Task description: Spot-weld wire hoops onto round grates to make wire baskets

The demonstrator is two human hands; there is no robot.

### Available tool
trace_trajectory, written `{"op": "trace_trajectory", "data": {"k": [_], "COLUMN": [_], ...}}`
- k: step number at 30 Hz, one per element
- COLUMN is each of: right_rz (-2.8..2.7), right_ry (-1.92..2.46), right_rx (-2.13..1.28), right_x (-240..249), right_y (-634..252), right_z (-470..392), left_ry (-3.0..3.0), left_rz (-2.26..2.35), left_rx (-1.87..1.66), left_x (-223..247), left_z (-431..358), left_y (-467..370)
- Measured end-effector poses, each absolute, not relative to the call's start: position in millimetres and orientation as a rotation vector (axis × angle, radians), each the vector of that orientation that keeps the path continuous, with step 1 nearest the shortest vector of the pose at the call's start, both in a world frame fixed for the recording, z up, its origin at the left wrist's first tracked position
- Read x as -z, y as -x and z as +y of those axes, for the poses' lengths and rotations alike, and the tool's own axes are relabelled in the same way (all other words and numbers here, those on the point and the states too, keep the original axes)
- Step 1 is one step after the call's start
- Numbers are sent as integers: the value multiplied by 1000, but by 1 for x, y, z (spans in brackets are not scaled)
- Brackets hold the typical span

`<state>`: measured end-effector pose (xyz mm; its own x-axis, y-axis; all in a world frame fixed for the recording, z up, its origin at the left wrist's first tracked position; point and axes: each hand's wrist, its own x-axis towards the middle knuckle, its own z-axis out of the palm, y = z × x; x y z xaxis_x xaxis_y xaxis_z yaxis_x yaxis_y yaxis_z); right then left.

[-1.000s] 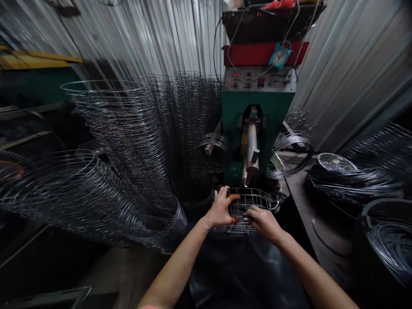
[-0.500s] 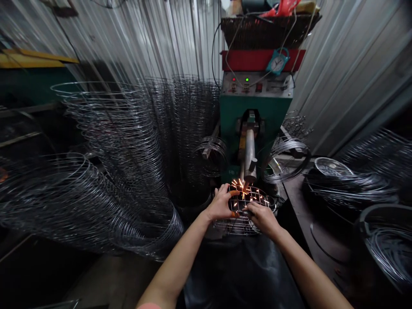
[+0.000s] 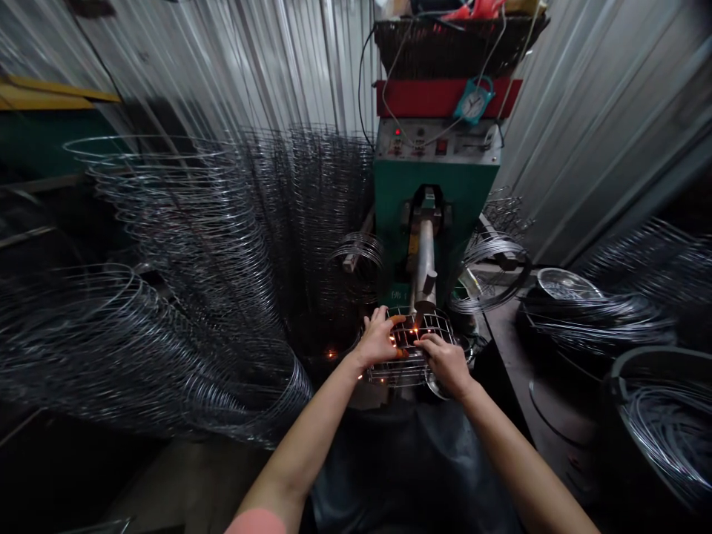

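Note:
Under the metal arm of a green machine lies a round wire grid, with a few small sparks at the electrode tip. My left hand grips the grid's left side, thumb and fingers spread around its wires, with orange covers on some fingertips. On the near side of the grid, my right hand has its fingers pressed together at the wires. Whether those fingertips hold a separate small piece is too small to tell. More wire rings show beneath the grid.
Tall stacks of wire rings stand on the left. Wire coils lie on the right, beside a dark bucket of wire. A teal clock hangs on the machine's red top. A black apron covers my lap.
The sparks have shrunk from a bright burst to a few glowing points, some now lower left. The green light on the panel has gone out. The view has shifted slightly.

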<state>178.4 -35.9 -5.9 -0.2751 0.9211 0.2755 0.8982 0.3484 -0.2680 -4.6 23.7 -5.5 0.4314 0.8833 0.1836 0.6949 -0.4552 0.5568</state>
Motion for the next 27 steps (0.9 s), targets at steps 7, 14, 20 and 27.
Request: {"op": "trace_trajectory", "data": {"k": [7, 14, 20, 27], "right_rz": [-1360, -574, -175, 135], "right_ry": [1525, 1448, 1264, 1118], "right_rx": [-850, -1362, -1562, -1560], "right_x": [53, 85, 88, 96], "right_y": [-190, -220, -249, -251], "right_z": [-107, -146, -156, -164], "left_ry": [-2260, -2166, -2235, -1972], "left_rz": [1431, 1558, 1509, 1471], "left_rx": [-721, -680, -567, -578], "left_x": [10, 6, -2, 29], "left_z": [24, 49, 48, 35], "left_y": [2, -1, 7, 48]}}
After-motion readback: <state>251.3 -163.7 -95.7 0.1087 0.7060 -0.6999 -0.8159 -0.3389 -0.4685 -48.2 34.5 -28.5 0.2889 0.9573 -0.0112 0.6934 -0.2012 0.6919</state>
